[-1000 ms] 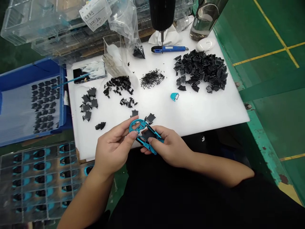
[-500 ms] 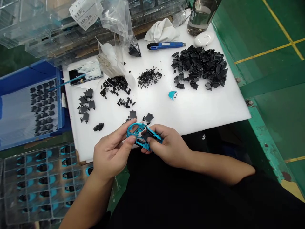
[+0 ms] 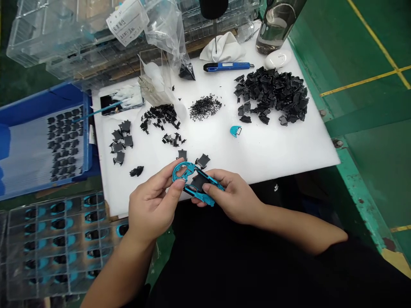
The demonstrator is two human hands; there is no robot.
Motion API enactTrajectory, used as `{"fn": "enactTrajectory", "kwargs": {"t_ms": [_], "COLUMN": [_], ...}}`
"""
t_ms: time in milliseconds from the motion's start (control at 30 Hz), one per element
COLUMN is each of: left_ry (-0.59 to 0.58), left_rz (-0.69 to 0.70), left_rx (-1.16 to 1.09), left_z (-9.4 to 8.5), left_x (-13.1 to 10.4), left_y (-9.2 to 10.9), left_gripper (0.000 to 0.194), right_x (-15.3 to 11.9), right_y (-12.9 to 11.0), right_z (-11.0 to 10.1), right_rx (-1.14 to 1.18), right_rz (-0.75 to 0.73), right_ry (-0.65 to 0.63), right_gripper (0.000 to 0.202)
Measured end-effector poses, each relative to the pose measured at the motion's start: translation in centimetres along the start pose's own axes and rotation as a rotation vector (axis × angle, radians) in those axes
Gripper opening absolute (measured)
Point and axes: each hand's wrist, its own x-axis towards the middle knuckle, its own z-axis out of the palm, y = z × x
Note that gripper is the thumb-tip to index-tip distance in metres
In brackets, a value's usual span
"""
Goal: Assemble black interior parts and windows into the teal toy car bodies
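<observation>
Currently, the blue frame [image 3: 189, 170] sits over the near edge of the surface [image 3: 263, 152]: my left hand [image 3: 154, 203] pinches its round end; my right hand [image 3: 236, 197] grips the opposite end, thumb against the black plate [image 3: 198, 181].

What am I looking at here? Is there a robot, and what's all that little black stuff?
No robot here! These are a person's own two bare hands, seen by a camera worn on their head, looking forward and down.

The left hand holds the rounded end of a blue plastic frame, and the right hand holds its other end. A dark grey plate sits within the frame.

On the white board there's a big heap of black plastic parts, a pile of tiny black pieces that look like screws, a small blue cap-shaped piece and a blue utility knife. A blue bin stands off to the left.
</observation>
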Motion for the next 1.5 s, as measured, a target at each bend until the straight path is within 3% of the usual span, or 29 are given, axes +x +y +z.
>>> {"fn": "enactTrajectory", "kwargs": {"t_ms": [233,500,900,1500], "left_ry": [0.038,0.036,0.056,0.082], "left_rz": [-0.015,-0.041,-0.048,-0.112], "left_rx": [0.023,-0.031,-0.019,0.004], "left_z": [0.0,-0.1,0.0,0.4], "left_x": [0.0,0.0,-0.1,0.3], "left_y": [0.3,0.3,0.6,0.8], "left_gripper": [0.037,0.035,0.037,0.038], "right_x": [0.0,-0.3,-0.4,0.0], "right_y": [0.2,0.7,0.7,1.0], "right_z": [-0.1,-0.3,-0.1,-0.1], "right_rx": [0.109,0.021,-0.010,0.336], "right_rz": [0.038,-0.054,-0.039,0.088], "right_ry": [-0.029,-0.060,-0.028,0.027], "right_gripper": [0.011,0.013,0.017,0.035]}}
